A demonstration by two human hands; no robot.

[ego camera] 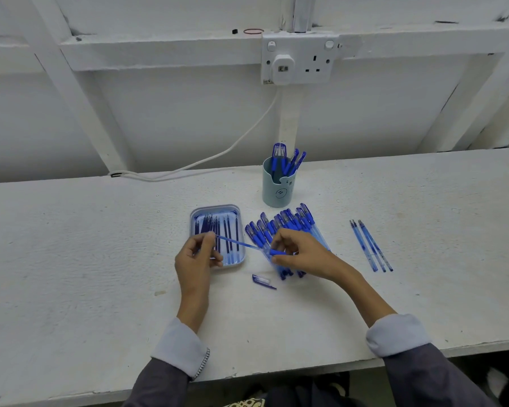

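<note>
My left hand pinches the end of a thin blue refill over a small blue tray that holds several dark refills. The refill's other end runs into a pen barrel with a blue grip, which my right hand grips. Under and behind my right hand lies a fanned pile of several blue capped pens. A loose blue pen cap lies on the table just in front of my hands.
A light blue cup with a few blue pens stands behind the pile. Three uncapped pens lie side by side to the right. A white cable runs from a wall socket down to the white table.
</note>
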